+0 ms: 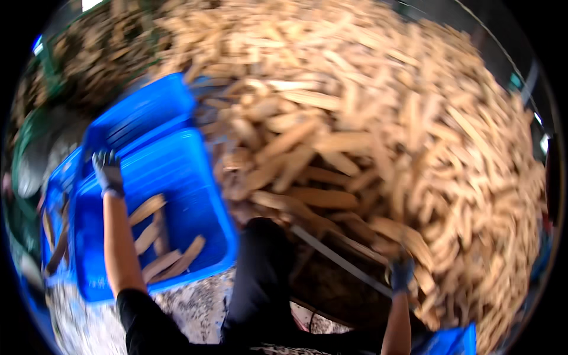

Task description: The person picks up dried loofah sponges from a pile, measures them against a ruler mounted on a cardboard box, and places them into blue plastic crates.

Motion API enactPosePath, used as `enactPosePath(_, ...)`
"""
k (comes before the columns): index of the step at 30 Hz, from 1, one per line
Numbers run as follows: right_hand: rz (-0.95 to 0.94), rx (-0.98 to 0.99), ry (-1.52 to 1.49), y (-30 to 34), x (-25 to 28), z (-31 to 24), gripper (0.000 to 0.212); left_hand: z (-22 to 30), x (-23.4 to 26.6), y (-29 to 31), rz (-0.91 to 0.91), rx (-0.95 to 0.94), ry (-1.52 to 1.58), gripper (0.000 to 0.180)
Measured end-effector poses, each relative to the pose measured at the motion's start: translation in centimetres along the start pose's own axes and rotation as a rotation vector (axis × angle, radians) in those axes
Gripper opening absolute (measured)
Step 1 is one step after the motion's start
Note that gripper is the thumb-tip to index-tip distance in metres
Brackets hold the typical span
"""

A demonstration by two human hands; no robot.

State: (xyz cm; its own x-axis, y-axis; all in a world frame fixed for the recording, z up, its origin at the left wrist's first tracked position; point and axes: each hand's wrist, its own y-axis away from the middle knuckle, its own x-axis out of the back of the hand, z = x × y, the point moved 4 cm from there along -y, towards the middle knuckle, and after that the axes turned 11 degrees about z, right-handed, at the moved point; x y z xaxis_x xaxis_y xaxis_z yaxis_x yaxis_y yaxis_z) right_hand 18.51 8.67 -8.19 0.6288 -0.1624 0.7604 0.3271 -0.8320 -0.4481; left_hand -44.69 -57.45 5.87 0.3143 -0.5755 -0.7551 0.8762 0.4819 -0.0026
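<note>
My left hand (107, 170), in a grey glove, reaches over a blue plastic crate (213, 207). Its fingers point away from me and look apart, with nothing seen in them. Several long tan pieces (158, 234), like roots or dried gourds, lie in the crate's lower part. At the right, my gloved right hand (401, 273) is beside a long tan piece (405, 234) at the pile's near edge. Blur hides its fingers, so I cannot tell whether it grips that piece. A flat, pale straight strip (340, 260) runs from near my knee toward my right wrist.
A large heap of similar tan pieces (367, 77) fills the middle and right. Behind the crate stands another blue crate (142, 109); a third (53, 231) holds pieces at far left. Green netting (29, 154) lies beyond it. A dark container (331, 281) sits by my leg.
</note>
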Motion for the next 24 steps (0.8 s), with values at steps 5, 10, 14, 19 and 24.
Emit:
enactPosePath(5,0.077,0.088,0.271,-8.4,-1.2,-1.9,0.056,-22.3,-7.3,19.9,-0.582,0.659,-0.302,0.026)
enactPosePath(10,0.002,0.198,0.484,-15.5,-4.8,-5.3,0.07,-26.4,-15.9,46.3,-0.862,1.04,-0.47,0.031)
enactPosePath(14,-0.147,0.26,0.697,-20.3,-11.1,-10.0,0.08,-29.1,-15.6,52.8,-0.939,1.189,-0.482,0.032)
enactPosePath(19,-0.032,0.187,0.595,-24.0,-17.0,-10.9,0.052,-31.0,-14.5,52.3,-0.958,1.252,-0.578,0.032)
enactPosePath(24,-0.074,-0.039,-0.202,-22.0,-13.3,-8.3,0.024,-31.3,-16.2,50.5,-0.878,1.068,-0.634,0.034)
